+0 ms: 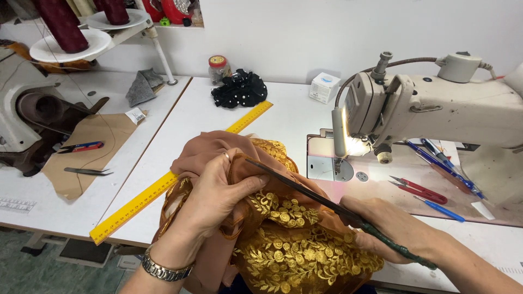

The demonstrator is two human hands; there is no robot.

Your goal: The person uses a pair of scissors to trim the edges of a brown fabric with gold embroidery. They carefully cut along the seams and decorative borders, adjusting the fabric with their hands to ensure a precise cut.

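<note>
Your hands are mid-cut: left bunching the cloth, right working the scissors.

Your left hand point(218, 193) is clamped on a gathered fold of the brown fabric point(210, 149), lifting its edge toward the blades, while your right hand point(389, 228) is wrapped round the green handles of the long scissors point(327, 202), whose dark blades look nearly together with the tip at the fold by your left fingers. I judge you are trimming along that held edge; the next move calls for keeping the fold taut and feeding it squarely into the blades, clear of your fingertips. The fabric is soft, plain brown on top, with dense gold floral embroidery point(297, 250) below, heaped on the white table point(283, 117) between the yellow ruler point(163, 188) and the sewing machine point(430, 109).
</note>
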